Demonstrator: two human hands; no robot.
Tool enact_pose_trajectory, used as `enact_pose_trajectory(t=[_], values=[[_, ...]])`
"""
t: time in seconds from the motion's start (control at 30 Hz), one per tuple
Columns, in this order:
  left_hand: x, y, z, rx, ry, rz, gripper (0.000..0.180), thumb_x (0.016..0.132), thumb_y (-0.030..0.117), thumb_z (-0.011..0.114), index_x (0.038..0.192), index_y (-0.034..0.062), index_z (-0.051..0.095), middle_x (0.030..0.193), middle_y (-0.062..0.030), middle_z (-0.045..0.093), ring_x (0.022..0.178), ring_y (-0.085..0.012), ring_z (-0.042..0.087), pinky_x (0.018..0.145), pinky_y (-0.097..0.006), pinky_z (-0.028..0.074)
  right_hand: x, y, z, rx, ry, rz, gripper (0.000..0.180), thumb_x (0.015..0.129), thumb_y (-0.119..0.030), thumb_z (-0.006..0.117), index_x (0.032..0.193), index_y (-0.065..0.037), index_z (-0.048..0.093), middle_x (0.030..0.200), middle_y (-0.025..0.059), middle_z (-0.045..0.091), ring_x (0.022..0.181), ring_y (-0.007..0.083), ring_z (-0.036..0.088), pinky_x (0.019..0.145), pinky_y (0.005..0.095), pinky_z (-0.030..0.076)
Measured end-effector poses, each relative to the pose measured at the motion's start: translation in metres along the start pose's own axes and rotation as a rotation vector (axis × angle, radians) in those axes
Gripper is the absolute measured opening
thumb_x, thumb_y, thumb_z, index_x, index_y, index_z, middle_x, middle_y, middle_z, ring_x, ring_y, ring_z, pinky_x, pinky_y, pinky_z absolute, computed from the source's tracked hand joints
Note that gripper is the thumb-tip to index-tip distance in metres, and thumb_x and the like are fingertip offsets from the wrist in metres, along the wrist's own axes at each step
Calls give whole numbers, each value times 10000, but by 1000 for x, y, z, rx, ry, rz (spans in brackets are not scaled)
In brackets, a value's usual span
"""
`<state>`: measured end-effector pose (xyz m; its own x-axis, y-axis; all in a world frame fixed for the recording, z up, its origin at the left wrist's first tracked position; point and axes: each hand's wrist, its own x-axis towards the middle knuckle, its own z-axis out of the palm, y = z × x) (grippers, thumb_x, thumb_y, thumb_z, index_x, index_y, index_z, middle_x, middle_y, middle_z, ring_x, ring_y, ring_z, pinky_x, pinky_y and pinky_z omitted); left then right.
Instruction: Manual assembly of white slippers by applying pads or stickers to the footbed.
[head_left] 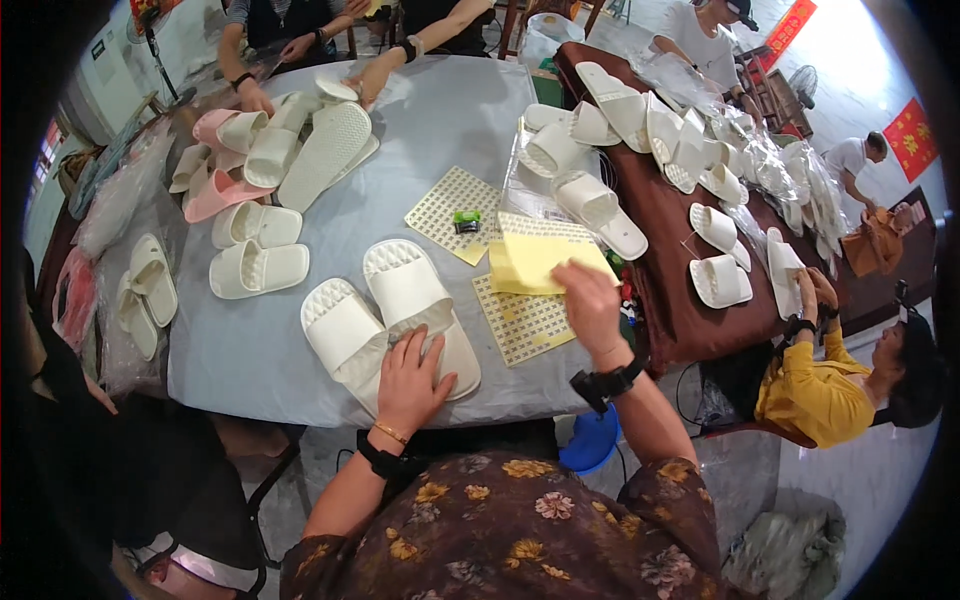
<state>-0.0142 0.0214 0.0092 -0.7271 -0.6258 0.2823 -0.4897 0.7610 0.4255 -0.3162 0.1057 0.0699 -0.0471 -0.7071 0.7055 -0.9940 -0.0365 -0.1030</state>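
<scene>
My left hand (410, 382) lies with fingers spread over the straps and insoles of a pair of white slide slippers (340, 325) at the table's near edge. The slippers sit side by side, toes pointing away from me. To their right, my right hand (592, 308) is at the right part of a bent yellow sheet (525, 268), its fingers curled together. Whatever is between the fingertips is too small to make out. Beneath and beside it lie a sticker sheet (520, 325) with small dark marks and another sticker sheet (450, 215), on which a small green-and-black packet (467, 221) rests.
White and pink slippers (240, 165) are heaped at the far left, where a co-worker's hand (370, 82) reaches in. More white slippers (600, 205) stand at the right, beside a brown-covered table (690, 320). A person in yellow (825, 395) works there. A blue stool (592, 440) stands below.
</scene>
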Motion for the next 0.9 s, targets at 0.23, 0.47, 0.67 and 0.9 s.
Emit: enact_pose_trajectory(t=[0.23,0.47,0.67,0.9], values=[[-3,0,-1,25,0,7,586,817,341,689,1327,83,561,1414,-162,468,1300,-346,416,1078,-463,341,-49,-13,23,72,-241,40,272,786,-28,611,1039,-80,696,1013,73,722,1021,269,663,880,395,506],[-2,0,0,29,-9,5,580,820,343,680,1324,81,561,1420,-160,463,1303,-346,412,1085,-464,331,-31,20,36,50,-198,56,232,805,-57,614,1006,-108,719,1028,55,720,1046,255,654,891,388,499],[-2,-1,-1,57,34,30,570,827,369,672,1311,85,572,1397,-157,488,1278,-334,440,1056,-459,360,-39,24,36,47,-347,64,278,772,-31,615,1012,-126,720,1110,52,696,1133,273,606,965,419,452],[-4,-1,-1,22,-4,4,593,817,354,682,1329,82,560,1420,-164,466,1292,-349,424,1078,-465,336,-19,29,39,198,-372,235,288,748,-1,590,996,-73,718,1073,134,677,1075,331,601,936,437,463]])
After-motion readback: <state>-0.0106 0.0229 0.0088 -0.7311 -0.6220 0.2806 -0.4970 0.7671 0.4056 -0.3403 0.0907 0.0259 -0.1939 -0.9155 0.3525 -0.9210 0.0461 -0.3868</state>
